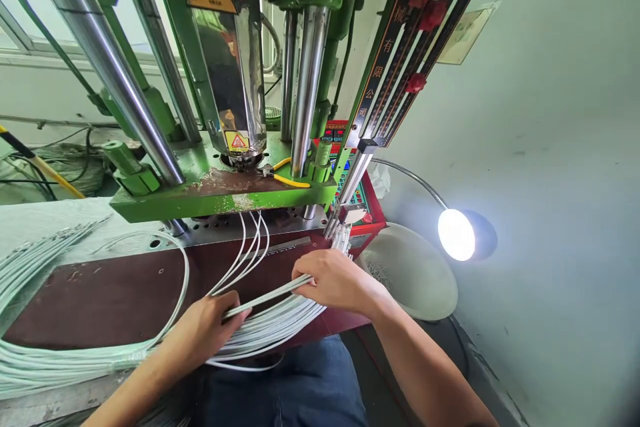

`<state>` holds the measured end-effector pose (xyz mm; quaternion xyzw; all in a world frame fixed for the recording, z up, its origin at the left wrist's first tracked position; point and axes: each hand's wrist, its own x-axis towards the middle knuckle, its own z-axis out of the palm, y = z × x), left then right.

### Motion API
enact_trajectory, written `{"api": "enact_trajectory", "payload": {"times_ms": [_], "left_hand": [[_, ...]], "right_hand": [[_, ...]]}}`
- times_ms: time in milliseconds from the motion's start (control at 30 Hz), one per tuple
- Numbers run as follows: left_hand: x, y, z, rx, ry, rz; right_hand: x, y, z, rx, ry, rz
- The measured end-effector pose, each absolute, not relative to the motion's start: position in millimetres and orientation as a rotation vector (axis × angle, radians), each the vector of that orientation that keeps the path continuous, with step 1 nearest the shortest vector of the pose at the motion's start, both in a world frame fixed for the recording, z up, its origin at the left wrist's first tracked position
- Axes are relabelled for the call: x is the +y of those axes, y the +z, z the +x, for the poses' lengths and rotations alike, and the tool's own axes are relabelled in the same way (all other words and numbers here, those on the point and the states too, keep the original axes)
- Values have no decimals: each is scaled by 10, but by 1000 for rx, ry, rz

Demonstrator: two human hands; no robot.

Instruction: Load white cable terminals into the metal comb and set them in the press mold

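My left hand (215, 323) is closed around a few white cables (270, 295) at the front edge of the machine's table. Further right, my right hand (330, 277) grips the same cables, which run taut between both hands. Several looser white cables (257, 240) arc down from under the green press plate (225, 202) towards my left hand. Below my hands hangs a thick bundle of white cables (280, 330), over the front of the table. Its ends (341, 240) show beyond my right hand, beside the metal slide.
Yellow-handled pliers (290, 180) lie on the press plate. A coil of white cables (30, 280) spreads over the left side. At right are a red control box (373, 203), a pale tub (425, 280) holding small bits and a lit lamp (456, 233). Steel columns (120, 73) flank the press.
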<state>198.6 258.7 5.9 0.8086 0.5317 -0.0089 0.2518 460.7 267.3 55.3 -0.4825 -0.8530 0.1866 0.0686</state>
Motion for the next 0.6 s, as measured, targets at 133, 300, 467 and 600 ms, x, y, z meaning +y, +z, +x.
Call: {"api": "enact_trajectory", "payload": {"times_ms": [133,300,467,600], "left_hand": [[2606,50,2081,1465,-39,2202],[2620,141,2160,1483,-51,2107],[2565,240,2248,1387,101,2120],[2562,273,2285,1394,180,2098]], "right_hand": [[2625,589,4626,-2600,495,-1634],[2530,632,4740,-2497,540,-1482],[2438,653,4812,-2552,511,-1620],[2523,376,4944,-2586,491,-1868]]}}
